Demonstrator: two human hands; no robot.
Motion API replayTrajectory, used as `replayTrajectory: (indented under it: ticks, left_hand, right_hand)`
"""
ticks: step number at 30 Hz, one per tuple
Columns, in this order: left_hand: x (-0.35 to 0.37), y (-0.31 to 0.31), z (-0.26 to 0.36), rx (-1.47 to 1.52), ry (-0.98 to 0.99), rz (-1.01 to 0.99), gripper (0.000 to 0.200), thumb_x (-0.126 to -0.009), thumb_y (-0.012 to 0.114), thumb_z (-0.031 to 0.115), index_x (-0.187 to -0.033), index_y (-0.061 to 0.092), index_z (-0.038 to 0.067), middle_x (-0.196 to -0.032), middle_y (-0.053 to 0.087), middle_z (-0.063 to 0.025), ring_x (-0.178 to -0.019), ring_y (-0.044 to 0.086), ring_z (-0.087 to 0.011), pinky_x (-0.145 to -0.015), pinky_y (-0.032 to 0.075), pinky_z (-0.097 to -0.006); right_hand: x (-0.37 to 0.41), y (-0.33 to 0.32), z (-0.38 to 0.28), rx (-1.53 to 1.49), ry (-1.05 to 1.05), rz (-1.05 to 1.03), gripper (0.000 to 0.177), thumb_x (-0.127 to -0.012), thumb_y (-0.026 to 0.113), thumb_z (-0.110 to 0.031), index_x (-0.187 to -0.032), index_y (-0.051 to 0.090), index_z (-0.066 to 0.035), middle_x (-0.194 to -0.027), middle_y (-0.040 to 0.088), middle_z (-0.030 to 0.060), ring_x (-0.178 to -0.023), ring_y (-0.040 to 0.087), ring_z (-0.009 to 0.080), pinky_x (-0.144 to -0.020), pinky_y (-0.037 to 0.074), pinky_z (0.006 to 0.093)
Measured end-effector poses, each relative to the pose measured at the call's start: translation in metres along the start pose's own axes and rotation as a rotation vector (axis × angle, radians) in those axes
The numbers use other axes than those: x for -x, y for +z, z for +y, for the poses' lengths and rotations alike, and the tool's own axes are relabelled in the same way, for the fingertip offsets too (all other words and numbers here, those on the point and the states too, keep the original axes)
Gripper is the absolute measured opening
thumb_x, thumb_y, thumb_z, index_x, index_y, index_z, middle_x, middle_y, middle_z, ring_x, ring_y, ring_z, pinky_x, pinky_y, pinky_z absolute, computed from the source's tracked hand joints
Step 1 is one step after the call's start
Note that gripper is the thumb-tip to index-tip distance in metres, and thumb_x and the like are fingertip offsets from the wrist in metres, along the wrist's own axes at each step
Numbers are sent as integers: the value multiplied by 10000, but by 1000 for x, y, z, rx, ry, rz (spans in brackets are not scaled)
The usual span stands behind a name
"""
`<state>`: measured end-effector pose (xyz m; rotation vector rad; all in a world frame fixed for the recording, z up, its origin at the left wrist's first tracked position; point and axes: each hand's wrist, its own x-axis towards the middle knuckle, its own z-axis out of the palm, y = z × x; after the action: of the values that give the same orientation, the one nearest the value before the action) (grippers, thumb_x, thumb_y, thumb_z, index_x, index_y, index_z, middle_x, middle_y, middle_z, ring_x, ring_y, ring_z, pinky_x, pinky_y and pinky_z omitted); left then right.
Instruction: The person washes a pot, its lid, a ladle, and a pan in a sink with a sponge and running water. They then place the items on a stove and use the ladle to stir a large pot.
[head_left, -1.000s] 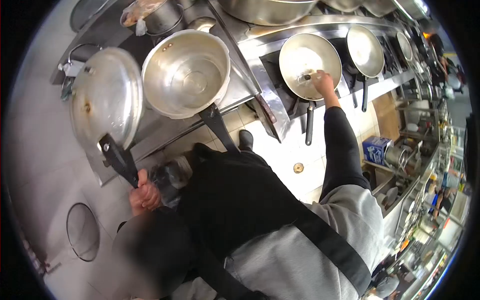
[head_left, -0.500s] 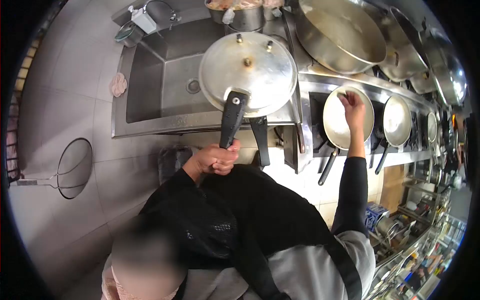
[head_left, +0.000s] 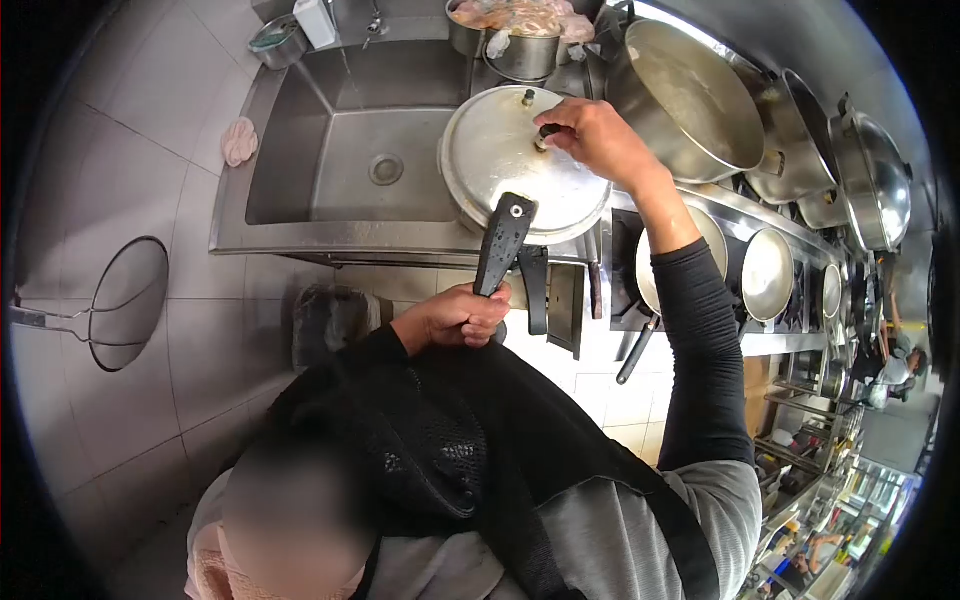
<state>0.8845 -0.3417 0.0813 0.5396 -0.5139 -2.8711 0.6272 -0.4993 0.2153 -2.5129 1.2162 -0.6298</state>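
A metal pressure cooker [head_left: 490, 150] stands on the steel counter right of the sink, its round lid on top. My left hand [head_left: 462, 317] is closed around the end of the lid's black handle [head_left: 505, 245]. The pot's own black handle [head_left: 535, 300] sticks out beside it, slightly to the right. My right hand [head_left: 600, 140] reaches over the lid, thumb and fingers pinching a small black pressure weight [head_left: 548, 130] at the lid's central vent. A black-topped valve [head_left: 528, 97] sits farther back on the lid. My right hand hides another part of the lid.
Left lies a steel sink [head_left: 345, 190] with a thin stream of water running. Pans [head_left: 768, 275] and large pots [head_left: 690, 100] stand on the stove at right. Behind the cooker is a pot of bagged food [head_left: 525, 55]. A wire strainer [head_left: 130, 305] hangs at left.
My right hand has moved left from above the frying pan to the middle of the cooker's lid. My left hand keeps its hold on the handle. The view has shifted somewhat.
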Motion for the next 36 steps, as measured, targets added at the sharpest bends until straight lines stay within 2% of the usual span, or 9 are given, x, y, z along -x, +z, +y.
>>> replayTrajectory:
  ticks: [9, 11, 15, 18, 21, 26, 30, 33, 36]
  left_hand:
    - [-4, -5, -3, -95, 142, -61, 115, -985, 582, 155, -993, 474, 117, -711, 488, 0, -594, 520, -127, -571, 446, -304]
    - [-8, -17, -6, -256, 191, -41, 143, -969, 605, 155, -1018, 484, 98, -768, 514, -16, -645, 551, -138, -611, 462, -310]
    - [-1, 2, 14, -850, 230, 24, 391, -857, 738, 165, -1132, 485, 50, -958, 535, -51, -875, 568, -158, -778, 462, -314]
    - [0, -12, 16, -1183, 316, -27, 563, -799, 800, 214, -1217, 460, 51, -1085, 507, -58, -1011, 510, -172, -892, 437, -333]
    - [-2, -19, 14, -599, 182, -80, 631, -844, 758, 113, -1348, 383, 53, -1146, 519, -53, -1028, 524, -152, -902, 451, -323]
    - [-15, -26, 8, -1009, 191, -17, 585, -882, 722, 89, -1348, 372, 44, -1115, 551, -37, -985, 555, -140, -865, 473, -333]
    - [-12, -41, -3, -777, 399, -131, 425, -899, 660, 72, -1283, 488, 8, -1165, 585, -82, -1090, 564, -194, -976, 446, -370]
    - [-33, -78, -10, 206, 149, -106, 511, -917, 510, 226, -1390, 474, 34, -1360, 543, -177, -1266, 518, -312, -1102, 382, -479]
    - [-65, -53, -9, 362, 45, -155, 405, -880, 586, 290, -1242, 598, 110, -1174, 641, -72, -1133, 573, -252, -1073, 378, -452]
  right_hand:
    - [24, 3, -23, 145, 107, 157, 418, -861, 738, -369, -957, 693, 35, -787, 681, 195, -725, 681, 333, -662, 524, 420]
    - [48, -1, -57, -36, 728, -38, 548, -883, 679, -476, -920, 687, 71, -766, 679, 238, -701, 684, 371, -709, 542, 435]
    - [110, 84, -122, -676, 975, -304, 768, -848, 605, -677, -752, 669, 82, -662, 664, 152, -582, 665, 172, -590, 546, 295]
    - [120, 106, -140, -553, 980, -39, 648, -842, 708, -521, -942, 617, 113, -698, 669, 215, -690, 705, 295, -653, 545, 372]
    - [128, 115, -148, -428, 942, 137, 654, -816, 751, -448, -1055, 542, 124, -746, 677, 248, -754, 706, 382, -684, 553, 420]
    - [110, 120, -158, -36, 1020, 23, 695, -797, 749, -432, -1116, 471, 120, -809, 664, 311, -803, 672, 477, -730, 552, 490]
    - [127, 140, -150, 59, 888, 174, 586, -829, 720, -299, -1170, 454, 96, -811, 664, 231, -657, 683, 351, -571, 536, 408]
    - [129, 138, -145, -655, 1059, 465, 515, -826, 627, -14, -1236, 316, 27, -798, 581, 104, -535, 552, 119, -389, 433, 265]
    - [145, 146, -124, -578, 757, 663, 553, -798, 594, 38, -1274, 314, 18, -978, 569, 162, -642, 569, 143, -505, 472, 273]
